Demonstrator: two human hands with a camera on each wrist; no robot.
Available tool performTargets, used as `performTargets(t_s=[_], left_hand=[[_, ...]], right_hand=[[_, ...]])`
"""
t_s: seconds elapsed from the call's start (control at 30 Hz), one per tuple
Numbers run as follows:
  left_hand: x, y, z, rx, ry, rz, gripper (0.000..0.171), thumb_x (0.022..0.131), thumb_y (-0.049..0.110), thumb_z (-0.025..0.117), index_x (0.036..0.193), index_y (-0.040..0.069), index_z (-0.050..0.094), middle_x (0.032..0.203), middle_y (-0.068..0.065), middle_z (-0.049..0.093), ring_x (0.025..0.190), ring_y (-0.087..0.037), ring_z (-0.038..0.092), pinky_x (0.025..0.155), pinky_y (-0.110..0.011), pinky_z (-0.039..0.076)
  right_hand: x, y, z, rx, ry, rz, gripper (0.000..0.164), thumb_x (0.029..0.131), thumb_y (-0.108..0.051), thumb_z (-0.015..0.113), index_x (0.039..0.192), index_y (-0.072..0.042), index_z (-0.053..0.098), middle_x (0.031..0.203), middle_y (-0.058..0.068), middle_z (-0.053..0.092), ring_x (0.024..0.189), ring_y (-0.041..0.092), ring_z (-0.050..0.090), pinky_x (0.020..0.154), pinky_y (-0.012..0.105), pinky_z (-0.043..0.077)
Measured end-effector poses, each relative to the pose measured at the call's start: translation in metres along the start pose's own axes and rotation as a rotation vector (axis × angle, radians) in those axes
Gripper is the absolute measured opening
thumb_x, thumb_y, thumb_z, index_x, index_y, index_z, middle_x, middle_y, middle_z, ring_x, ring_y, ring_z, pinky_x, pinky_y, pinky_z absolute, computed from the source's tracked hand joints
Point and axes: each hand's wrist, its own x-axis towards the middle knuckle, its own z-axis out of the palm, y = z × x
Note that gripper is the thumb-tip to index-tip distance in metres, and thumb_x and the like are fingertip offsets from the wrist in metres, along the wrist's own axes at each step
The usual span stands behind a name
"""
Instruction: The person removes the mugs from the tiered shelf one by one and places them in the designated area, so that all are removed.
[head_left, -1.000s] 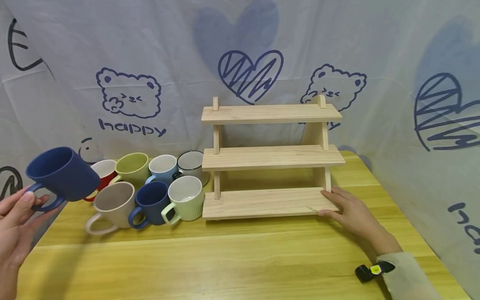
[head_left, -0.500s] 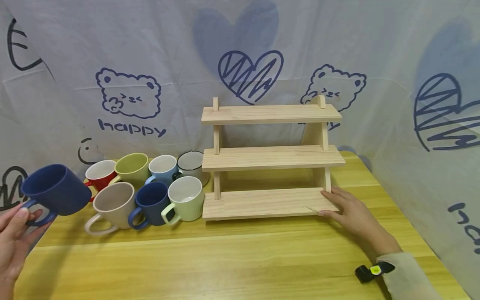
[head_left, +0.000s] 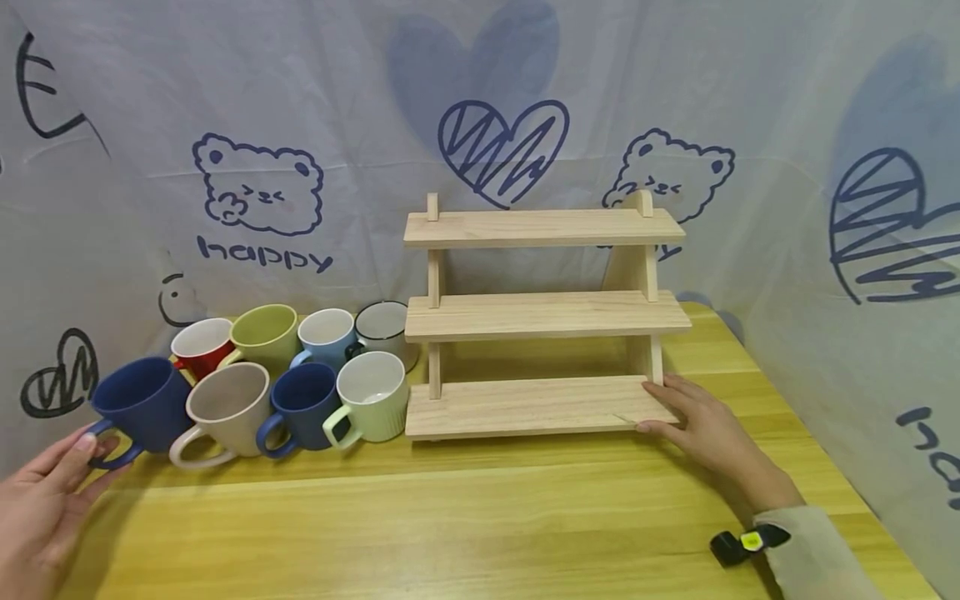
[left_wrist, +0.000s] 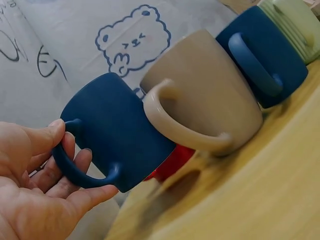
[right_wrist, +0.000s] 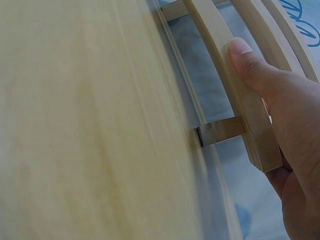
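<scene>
At the left end of the mug group, my left hand [head_left: 56,504] holds a dark blue mug [left_wrist: 117,130] by its handle, thumb on top and fingers through or around the loop. The mug is upright in the head view, close beside a beige mug [head_left: 228,408]; whether its base touches the table cannot be told. My right hand [head_left: 708,429] grips the right end of the lowest board of a three-tier wooden shelf [head_left: 540,404]. In the right wrist view the thumb [right_wrist: 242,47] presses on that board, while the other fingers are mostly hidden.
Beside the beige mug stand a second blue mug [head_left: 303,404] and a pale green mug [head_left: 372,396]. Behind are red [head_left: 202,358], olive green [head_left: 266,333], light blue [head_left: 327,333] and grey black-rimmed [head_left: 384,333] mugs. A patterned cloth [head_left: 360,100] hangs behind the wooden table [head_left: 450,525].
My left hand has lowered the dark blue mug and brought it rightward, beside the beige mug. The right hand and the shelf have stayed still.
</scene>
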Motion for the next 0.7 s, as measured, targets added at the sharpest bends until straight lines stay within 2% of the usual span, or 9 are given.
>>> performTargets(t_s=[0.2, 0.27, 0.5, 0.7], left_hand=[[-0.001, -0.005, -0.004, -0.034, 0.02, -0.087, 0.026, 0.099, -0.004, 0.049, 0.103, 0.0, 0.075, 0.084, -0.011, 0.071, 0.085, -0.017, 0.071, 0.064, -0.035, 0.06], [0.0, -0.007, -0.007, -0.019, 0.036, -0.122, 0.025, 0.099, -0.001, 0.051, 0.102, 0.002, 0.075, 0.085, -0.01, 0.07, 0.084, -0.016, 0.07, 0.064, -0.035, 0.06], [0.005, -0.013, -0.014, 0.087, 0.168, -0.242, 0.014, 0.093, 0.012, 0.064, 0.099, 0.017, 0.077, 0.089, -0.001, 0.071, 0.082, -0.011, 0.068, 0.06, -0.034, 0.06], [0.006, -0.016, -0.021, 0.02, 0.164, -0.285, 0.018, 0.095, 0.009, 0.061, 0.101, 0.015, 0.077, 0.09, -0.002, 0.071, 0.083, -0.013, 0.069, 0.063, -0.037, 0.06]], right_hand=[[-0.001, 0.0, 0.0, 0.006, -0.007, 0.012, 0.074, 0.086, -0.053, 0.069, 0.143, -0.009, 0.051, 0.148, 0.028, 0.037, 0.132, 0.049, 0.036, 0.1, 0.067, 0.036], [-0.001, 0.0, 0.0, 0.005, -0.006, 0.016, 0.074, 0.086, -0.053, 0.068, 0.143, -0.009, 0.051, 0.148, 0.028, 0.037, 0.132, 0.049, 0.036, 0.1, 0.067, 0.035], [0.0, 0.0, 0.0, -0.005, -0.007, 0.02, 0.075, 0.086, -0.054, 0.068, 0.143, -0.009, 0.051, 0.148, 0.027, 0.037, 0.133, 0.049, 0.035, 0.101, 0.066, 0.035], [0.0, 0.001, 0.002, -0.003, -0.003, 0.014, 0.074, 0.086, -0.053, 0.068, 0.143, -0.009, 0.051, 0.148, 0.027, 0.037, 0.133, 0.049, 0.036, 0.101, 0.066, 0.035]])
